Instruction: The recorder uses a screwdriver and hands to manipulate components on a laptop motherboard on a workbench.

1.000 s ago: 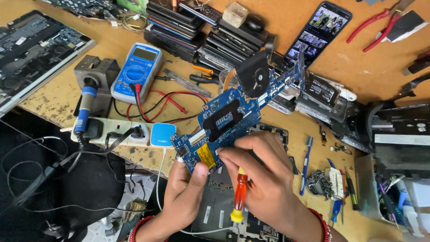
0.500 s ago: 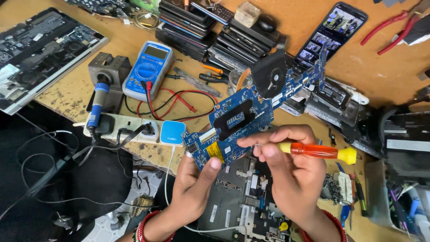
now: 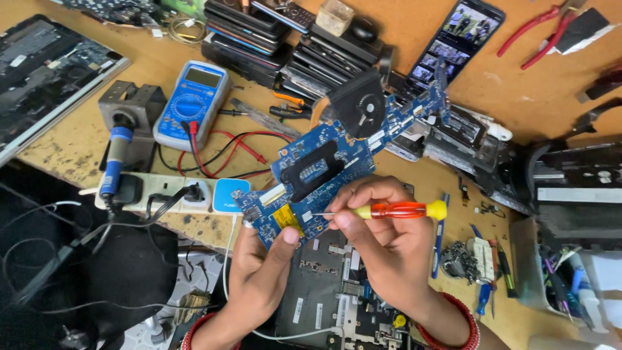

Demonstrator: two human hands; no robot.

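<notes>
Left hand (image 3: 259, 272) grips blue circuit board (image 3: 324, 168) at lower corner; right hand (image 3: 382, 240) fingers closed on screwdriver (image 3: 395, 210), tip on board. Screw work underway; steady board needed.

The right hand (image 3: 389, 240) has swung the screwdriver (image 3: 395, 210) from hanging handle-down below the blue circuit board (image 3: 324, 175) to lying level, its tip now at the board's lower edge.

Left hand (image 3: 259, 275) holds blue circuit board (image 3: 324, 172); right hand (image 3: 382, 240) applies screwdriver (image 3: 395, 210).
</notes>
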